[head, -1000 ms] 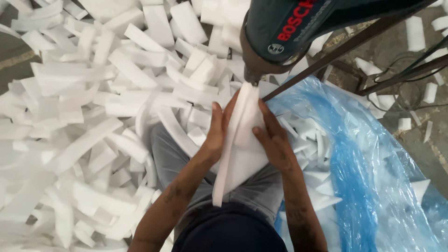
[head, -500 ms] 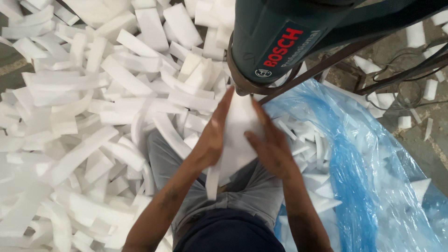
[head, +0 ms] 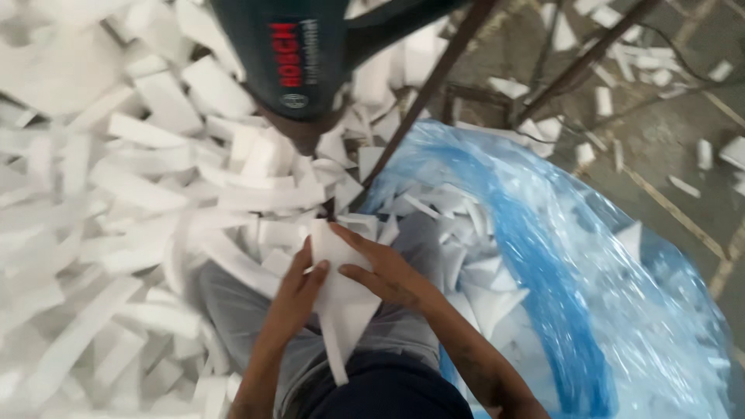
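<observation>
- Our left fingers [head: 312, 273] lie close together, flat against the near left edge of a white foam sheet [head: 341, 291]; the thumb side is hidden under the sheet, so we cannot tell whether it pinches from beneath.
- Our right fingers [head: 358, 250] are stretched out and slightly fanned, pressing down on the sheet's upper face, apparently to keep it flat and steady.
- Our left hand [head: 297, 293] and right hand [head: 392, 275] meet over the sheet, nearly touching, so it is braced from both sides.
- The foam sheet rests on our lap, over the grey trousers [head: 233, 310], with a narrow tail of it hanging down toward us between the wrists.
- Beyond the sheet, directly above it in the view, hangs the dark green body of a power tool [head: 291, 62], mounted on slanting metal rods [head: 423, 97]; the sheet's far edge lies just short of the tool's lower end, a position that seems chosen to feed foam to it.
- Left of the sheet, cut white foam strips [head: 116, 209] lie heaped, likely offcuts.
- Right of the sheet, a blue plastic bag [head: 559, 256] gapes open, holding flat foam pieces [head: 481, 287], close enough to drop pieces in.
- Farther right of the sheet, past the bag, scattered bits lie on the concrete floor [head: 667, 132].
</observation>
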`<state>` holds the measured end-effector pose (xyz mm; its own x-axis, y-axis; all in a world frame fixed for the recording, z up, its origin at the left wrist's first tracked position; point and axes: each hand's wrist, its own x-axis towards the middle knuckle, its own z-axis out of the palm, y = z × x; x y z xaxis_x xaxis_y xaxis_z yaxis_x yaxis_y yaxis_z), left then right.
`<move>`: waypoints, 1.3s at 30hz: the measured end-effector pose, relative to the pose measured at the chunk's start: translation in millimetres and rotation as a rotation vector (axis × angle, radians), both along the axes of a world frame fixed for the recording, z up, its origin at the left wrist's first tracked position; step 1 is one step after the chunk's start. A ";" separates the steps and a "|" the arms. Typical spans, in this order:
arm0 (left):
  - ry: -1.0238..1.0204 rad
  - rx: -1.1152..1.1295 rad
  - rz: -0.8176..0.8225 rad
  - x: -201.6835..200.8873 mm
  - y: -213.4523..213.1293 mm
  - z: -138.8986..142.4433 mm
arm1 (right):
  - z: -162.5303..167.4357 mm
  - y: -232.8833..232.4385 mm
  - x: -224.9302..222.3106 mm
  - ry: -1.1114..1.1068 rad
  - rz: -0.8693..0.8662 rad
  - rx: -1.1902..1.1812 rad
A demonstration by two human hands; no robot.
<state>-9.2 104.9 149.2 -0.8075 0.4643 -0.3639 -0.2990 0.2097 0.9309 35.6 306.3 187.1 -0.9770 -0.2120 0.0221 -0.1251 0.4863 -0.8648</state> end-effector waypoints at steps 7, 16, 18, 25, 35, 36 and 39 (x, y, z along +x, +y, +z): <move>-0.053 0.063 0.574 -35.3 -51.9 -42.5 | -40.8 -13.8 12.1 0.121 -0.413 0.003; -0.341 0.626 0.966 12.2 -19.9 -52.6 | -116.5 -52.7 18.3 -0.171 -0.581 -0.824; -0.414 0.718 0.877 32.4 -1.4 -55.5 | -121.5 -59.0 15.0 -0.038 -0.674 -0.894; -0.489 0.553 0.756 54.4 2.7 -79.4 | -97.2 -55.9 10.6 -0.036 -0.652 -0.702; 0.013 0.104 0.507 32.5 -38.3 -40.5 | -60.9 -42.1 13.2 -0.213 -0.433 -0.380; 0.010 0.078 0.505 32.0 -38.2 -32.7 | -59.4 -39.8 10.2 -0.208 -0.443 -0.334; 0.094 0.011 0.445 33.5 -37.1 -11.5 | -54.5 -29.1 -0.3 0.056 -0.578 -0.447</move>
